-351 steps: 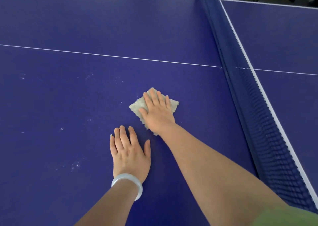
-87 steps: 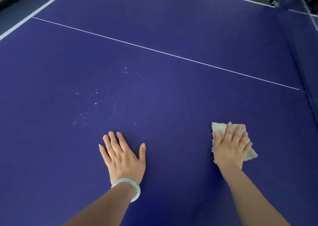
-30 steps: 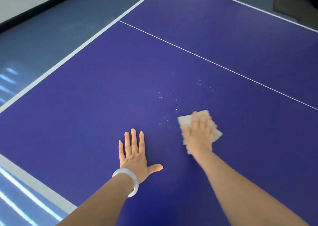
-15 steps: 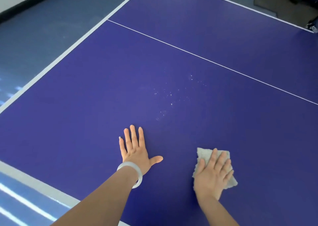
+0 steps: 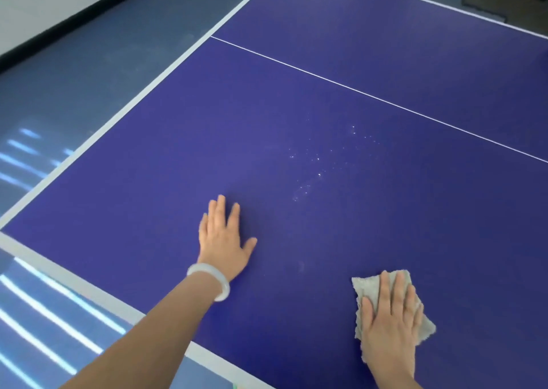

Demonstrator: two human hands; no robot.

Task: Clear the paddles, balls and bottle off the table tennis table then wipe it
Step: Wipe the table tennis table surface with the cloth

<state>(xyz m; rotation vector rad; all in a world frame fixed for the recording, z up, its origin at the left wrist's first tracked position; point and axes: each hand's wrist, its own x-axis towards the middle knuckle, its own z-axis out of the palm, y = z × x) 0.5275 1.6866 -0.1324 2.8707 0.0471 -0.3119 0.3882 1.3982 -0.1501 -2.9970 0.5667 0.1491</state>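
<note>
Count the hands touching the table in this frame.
2. The left hand lies flat on the blue table near its corner; the right hand presses the grey cloth down by the near edge. Neither is hidden.

Both arms of the person, from above: the left hand [image 5: 224,240] and right hand [image 5: 391,320] are bare, as is the left forearm [image 5: 142,332]. The left wrist carries one smooth, rounded bangle [image 5: 209,280], milky white and faintly translucent.

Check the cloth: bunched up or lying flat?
Flat. The cloth lies spread on the table, pressed under the right hand, fingers straight; its edges show on both sides. Cannot tell whether it is doubled over.
</note>
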